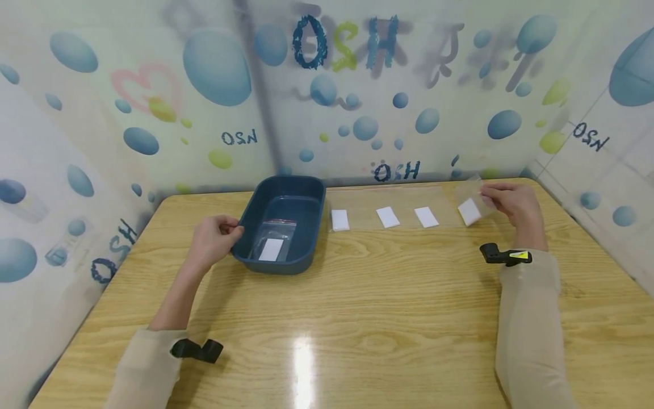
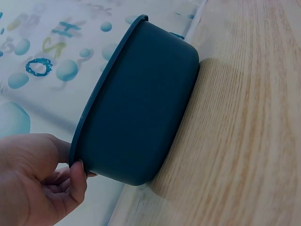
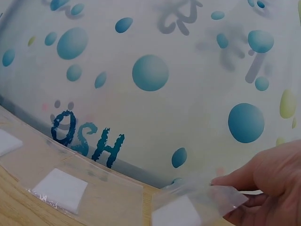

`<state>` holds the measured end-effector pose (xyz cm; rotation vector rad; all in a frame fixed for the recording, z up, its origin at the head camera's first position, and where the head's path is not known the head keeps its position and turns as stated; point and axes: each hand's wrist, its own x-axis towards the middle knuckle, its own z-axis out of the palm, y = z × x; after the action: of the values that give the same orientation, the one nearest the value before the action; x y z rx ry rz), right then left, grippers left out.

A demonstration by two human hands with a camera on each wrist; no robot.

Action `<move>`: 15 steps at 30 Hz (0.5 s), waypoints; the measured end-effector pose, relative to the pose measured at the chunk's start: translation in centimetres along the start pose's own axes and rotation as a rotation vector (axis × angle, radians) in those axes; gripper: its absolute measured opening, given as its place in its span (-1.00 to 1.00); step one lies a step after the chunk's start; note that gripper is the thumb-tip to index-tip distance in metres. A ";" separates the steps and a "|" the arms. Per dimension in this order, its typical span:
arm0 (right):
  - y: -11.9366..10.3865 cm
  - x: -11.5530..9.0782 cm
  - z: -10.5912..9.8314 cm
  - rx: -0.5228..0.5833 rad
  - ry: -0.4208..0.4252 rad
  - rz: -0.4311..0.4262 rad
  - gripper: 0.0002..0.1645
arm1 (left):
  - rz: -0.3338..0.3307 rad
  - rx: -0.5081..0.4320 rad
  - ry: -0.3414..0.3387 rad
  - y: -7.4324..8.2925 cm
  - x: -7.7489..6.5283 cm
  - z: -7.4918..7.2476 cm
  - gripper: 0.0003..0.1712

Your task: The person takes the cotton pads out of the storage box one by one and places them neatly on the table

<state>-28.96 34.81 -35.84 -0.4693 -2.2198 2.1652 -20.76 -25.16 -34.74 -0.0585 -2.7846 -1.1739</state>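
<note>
My left hand (image 1: 214, 238) pinches the left rim of a dark blue plastic basin (image 1: 240, 227) between thumb and fingers; the left wrist view shows the basin's side wall (image 2: 136, 103) beside that grip. Inside the basin lies a clear zip bag (image 1: 289, 232) with a white card (image 1: 271, 249) in it. At the right back of the table, my right hand (image 1: 513, 201) pinches the edge of another clear zip bag (image 1: 475, 196), which holds a white card (image 3: 178, 214). This bag looks tilted, partly lifted from the tabletop.
Several clear bags with white cards (image 1: 339, 220) (image 1: 388, 217) (image 1: 426, 217) lie in a row along the back of the wooden table (image 1: 368, 318), right of the basin. A patterned wall covering (image 1: 357, 113) with blue bubbles stands directly behind the table.
</note>
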 end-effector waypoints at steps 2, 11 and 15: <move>0.1 0.1 0.0 -0.026 0.005 -0.001 -0.62 | -0.002 0.000 -0.001 0.0 0.0 0.0 -0.67; 0.4 0.5 0.3 -0.071 0.044 -0.046 -0.53 | -0.002 -0.002 -0.001 0.0 0.0 0.0 -0.67; 0.7 0.6 0.5 -0.124 0.102 -0.060 -0.68 | 0.002 0.000 0.001 0.0 0.0 0.0 -0.67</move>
<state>-29.48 34.43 -36.65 -0.4975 -2.2908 1.9372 -20.72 -25.21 -34.72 -0.0610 -2.7831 -1.1725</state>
